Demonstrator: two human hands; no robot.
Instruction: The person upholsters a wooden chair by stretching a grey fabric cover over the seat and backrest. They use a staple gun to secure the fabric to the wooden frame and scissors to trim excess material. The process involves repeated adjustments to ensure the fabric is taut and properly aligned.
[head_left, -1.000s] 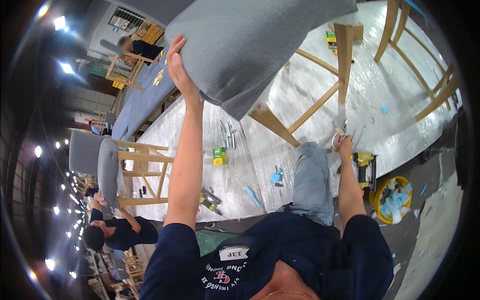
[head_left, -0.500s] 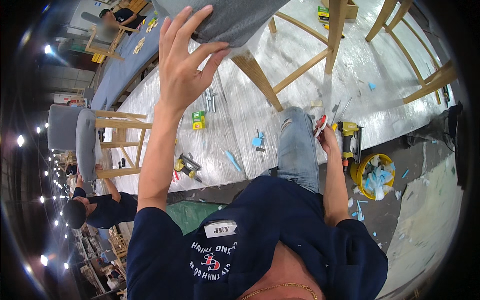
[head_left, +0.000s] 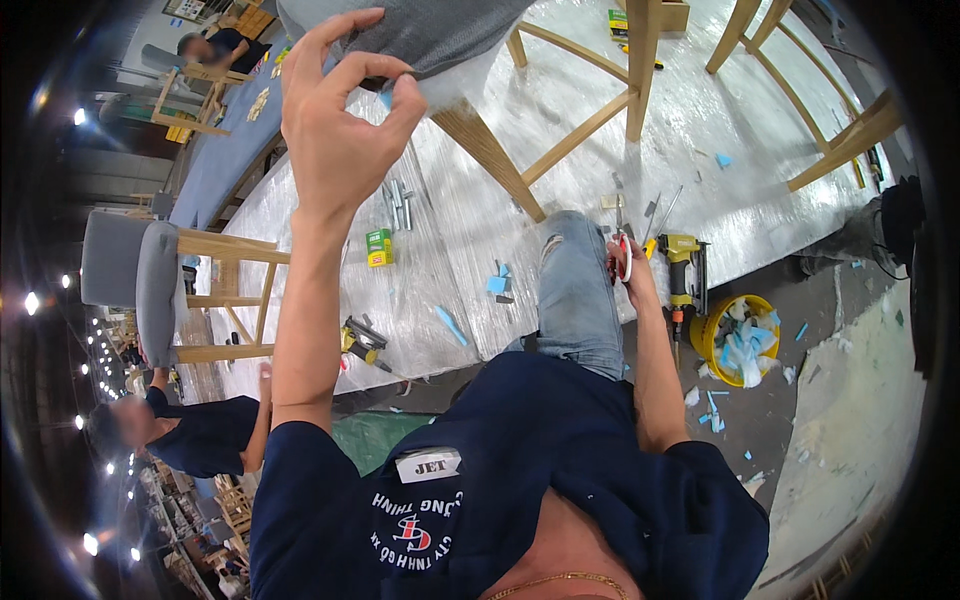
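My left hand [head_left: 340, 140] is raised at the lower edge of a grey upholstered seat [head_left: 450, 35]. Its thumb and forefinger are pinched together, and the other fingers lie near the fabric. What the pinch holds is unclear; a bit of blue shows inside the finger ring. Pale wooden legs [head_left: 490, 160] extend from the seat, whose upper part is cut off by the frame. My right hand [head_left: 636, 288], low beside my knee, is closed around scissors [head_left: 624, 256] with red and white handles. Their blades point away from me.
A yellow nail gun [head_left: 682, 270] lies right of my hand, near a yellow bucket [head_left: 708, 340] of scraps. Another nail gun [head_left: 360, 342], a green-yellow box [head_left: 379, 248] and blue scraps [head_left: 498, 284] sit on the plastic-covered surface. At left, a person [head_left: 215, 435] is near a grey chair [head_left: 155, 290].
My left hand has shifted left, its thumb and forefinger curling into a ring. The scissors have turned, so their blades now show. The person at left has moved an arm.
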